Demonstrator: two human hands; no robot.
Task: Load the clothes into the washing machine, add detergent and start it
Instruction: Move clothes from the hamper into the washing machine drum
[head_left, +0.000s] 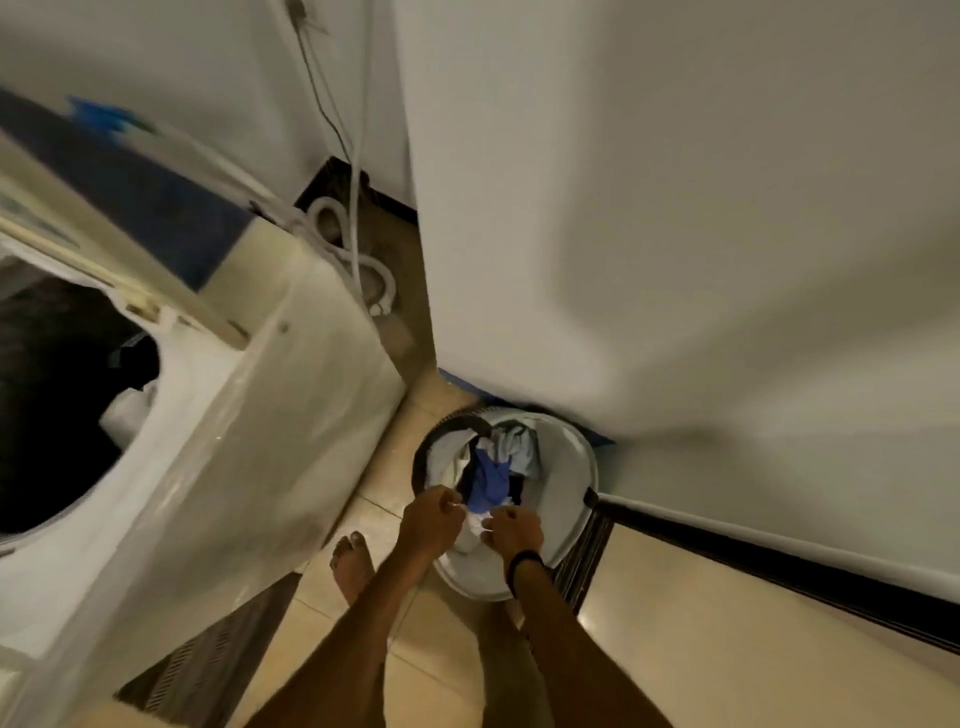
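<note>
Nearest, both forearms reached down into the laundry basket (571, 457) on the floor, just beside a bare foot (352, 564). The left hand (428, 525) and the right hand (513, 531) were curled closed close together on a white garment (474, 525) at the near edge of the pile, probably to lift it out with both hands so that it would not trail. Just beyond them lay the rest of the clothes (491, 475), blue and pale pieces heaped in the basket, which stood against the wall, near enough to the machine for short carries. To the left, the washing machine (249, 441) stood with its lid up and its dark drum (47, 415) open, some laundry seemingly already inside. Farther off, hoses (358, 260) coiled in the corner behind it.
</note>
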